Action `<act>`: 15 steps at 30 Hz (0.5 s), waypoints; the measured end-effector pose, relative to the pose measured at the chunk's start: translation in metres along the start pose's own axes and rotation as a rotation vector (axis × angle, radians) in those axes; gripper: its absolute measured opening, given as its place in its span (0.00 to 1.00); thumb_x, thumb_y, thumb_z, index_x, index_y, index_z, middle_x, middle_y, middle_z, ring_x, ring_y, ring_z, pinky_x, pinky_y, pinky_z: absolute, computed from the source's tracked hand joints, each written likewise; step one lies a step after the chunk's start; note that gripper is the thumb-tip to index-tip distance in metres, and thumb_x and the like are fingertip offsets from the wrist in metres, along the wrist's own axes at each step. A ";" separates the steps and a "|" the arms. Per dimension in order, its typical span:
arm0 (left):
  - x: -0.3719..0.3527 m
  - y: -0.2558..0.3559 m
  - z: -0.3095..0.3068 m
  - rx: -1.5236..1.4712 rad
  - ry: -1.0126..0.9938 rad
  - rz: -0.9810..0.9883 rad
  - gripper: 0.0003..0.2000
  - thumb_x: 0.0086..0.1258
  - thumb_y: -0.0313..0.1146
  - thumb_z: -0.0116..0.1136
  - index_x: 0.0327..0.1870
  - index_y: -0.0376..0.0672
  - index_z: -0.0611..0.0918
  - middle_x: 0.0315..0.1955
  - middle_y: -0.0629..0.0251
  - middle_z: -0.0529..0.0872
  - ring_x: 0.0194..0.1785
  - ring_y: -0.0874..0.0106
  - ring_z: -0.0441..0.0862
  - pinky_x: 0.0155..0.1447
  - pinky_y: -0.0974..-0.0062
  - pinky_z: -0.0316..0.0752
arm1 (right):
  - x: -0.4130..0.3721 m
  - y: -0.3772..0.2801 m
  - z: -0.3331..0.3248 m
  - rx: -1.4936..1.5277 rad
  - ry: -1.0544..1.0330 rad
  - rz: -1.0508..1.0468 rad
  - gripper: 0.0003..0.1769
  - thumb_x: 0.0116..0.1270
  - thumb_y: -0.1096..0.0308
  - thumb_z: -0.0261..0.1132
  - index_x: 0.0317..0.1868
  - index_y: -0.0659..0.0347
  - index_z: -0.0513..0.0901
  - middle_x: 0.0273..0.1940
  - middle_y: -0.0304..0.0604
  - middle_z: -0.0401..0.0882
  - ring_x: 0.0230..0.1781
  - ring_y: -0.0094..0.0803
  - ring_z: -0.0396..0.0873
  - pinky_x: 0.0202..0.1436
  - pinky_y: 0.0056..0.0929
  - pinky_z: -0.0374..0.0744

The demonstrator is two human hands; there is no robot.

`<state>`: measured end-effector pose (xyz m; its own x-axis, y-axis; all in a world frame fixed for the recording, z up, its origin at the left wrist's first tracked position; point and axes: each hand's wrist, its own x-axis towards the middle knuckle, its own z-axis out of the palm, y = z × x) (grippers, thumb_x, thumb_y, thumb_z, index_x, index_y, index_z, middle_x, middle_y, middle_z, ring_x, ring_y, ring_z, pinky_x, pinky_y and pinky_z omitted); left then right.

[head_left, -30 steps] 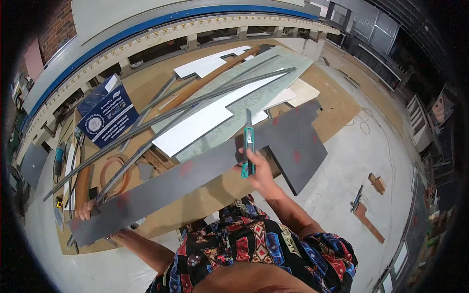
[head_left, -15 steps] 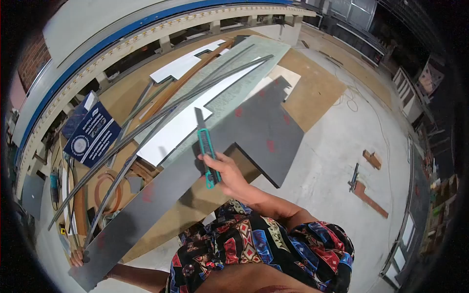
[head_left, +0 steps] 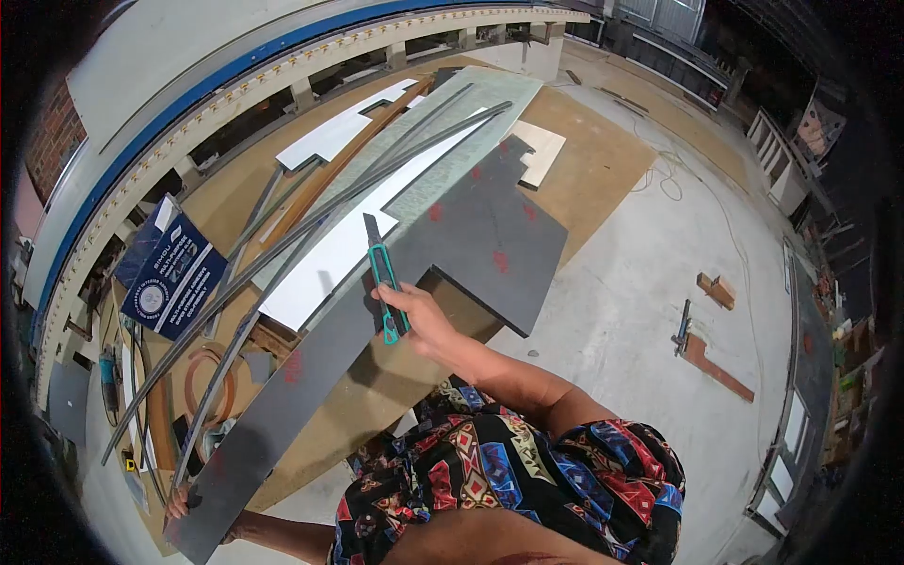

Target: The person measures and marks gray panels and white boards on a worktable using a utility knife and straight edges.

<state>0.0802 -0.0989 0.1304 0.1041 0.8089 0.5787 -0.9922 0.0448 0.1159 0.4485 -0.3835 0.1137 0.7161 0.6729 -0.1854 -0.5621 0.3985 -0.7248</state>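
My left hand (head_left: 177, 502) is closed around the near end of a long dark grey panel (head_left: 315, 363), its fingers curling over the edge at the lower left. The panel widens at its far end, has notched edges and carries red markings. My right hand (head_left: 414, 315) is wrapped around a teal and black utility knife (head_left: 386, 292), its dark blade pointing up and away over the panel. Under the panel's far part lie a greenish sheet (head_left: 447, 165) and a white cut sheet (head_left: 311, 278).
Long metal strips (head_left: 311, 184) lie across the sheets. A blue adhesive box (head_left: 174, 273) stands at the left, beneath a large machine with a blue rail (head_left: 226, 66). On the concrete floor at right are a brown wooden piece (head_left: 718, 367) and small blocks (head_left: 716, 290).
The panel's far part has shifted left, exposing more of a pale board, while its near end and my left hand sit further right. My right hand and the knife have moved slightly left.
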 end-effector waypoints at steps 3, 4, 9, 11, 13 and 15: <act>-0.007 -0.004 0.007 -0.030 0.038 -0.003 0.08 0.67 0.38 0.41 0.34 0.43 0.68 0.22 0.72 0.66 0.27 0.77 0.66 0.40 0.76 0.61 | -0.001 0.000 0.002 -0.015 0.039 0.015 0.21 0.61 0.56 0.63 0.47 0.62 0.72 0.38 0.37 0.73 0.27 0.25 0.72 0.26 0.28 0.73; -0.009 -0.005 0.011 -0.046 0.050 -0.001 0.08 0.67 0.38 0.41 0.34 0.43 0.68 0.22 0.72 0.66 0.27 0.77 0.66 0.39 0.76 0.61 | -0.002 -0.001 0.004 -0.029 0.049 0.021 0.21 0.61 0.56 0.63 0.47 0.61 0.72 0.37 0.36 0.73 0.26 0.24 0.71 0.26 0.28 0.73; -0.016 0.010 -0.045 -0.031 0.005 0.077 0.11 0.68 0.39 0.42 0.38 0.40 0.69 0.22 0.71 0.67 0.27 0.77 0.66 0.38 0.76 0.61 | 0.003 0.005 -0.003 -0.078 0.055 0.008 0.17 0.61 0.57 0.62 0.44 0.60 0.76 0.33 0.34 0.70 0.26 0.22 0.70 0.28 0.25 0.76; -0.023 0.012 -0.041 -0.003 0.036 0.115 0.13 0.69 0.39 0.41 0.42 0.38 0.68 0.23 0.71 0.67 0.27 0.76 0.66 0.38 0.75 0.61 | 0.004 0.007 -0.010 -0.133 0.032 -0.005 0.16 0.62 0.58 0.61 0.44 0.60 0.75 0.34 0.35 0.70 0.26 0.24 0.70 0.33 0.32 0.80; -0.035 -0.024 0.018 -0.101 0.086 0.105 0.14 0.71 0.39 0.39 0.45 0.37 0.68 0.26 0.69 0.67 0.30 0.75 0.66 0.40 0.75 0.62 | 0.004 0.009 -0.014 -0.077 0.007 0.005 0.16 0.62 0.60 0.60 0.45 0.61 0.74 0.36 0.39 0.71 0.28 0.30 0.74 0.35 0.40 0.80; -0.035 -0.026 0.037 -0.087 0.129 0.110 0.14 0.71 0.39 0.37 0.45 0.37 0.69 0.28 0.69 0.67 0.33 0.75 0.67 0.43 0.74 0.63 | 0.005 0.013 -0.018 -0.056 -0.002 0.002 0.17 0.62 0.60 0.60 0.47 0.63 0.73 0.39 0.41 0.72 0.29 0.32 0.75 0.35 0.39 0.79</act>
<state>0.1050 -0.1502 0.1368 -0.0088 0.8800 0.4748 -0.9999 -0.0014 -0.0160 0.4530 -0.3864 0.0914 0.7142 0.6747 -0.1861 -0.5395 0.3614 -0.7604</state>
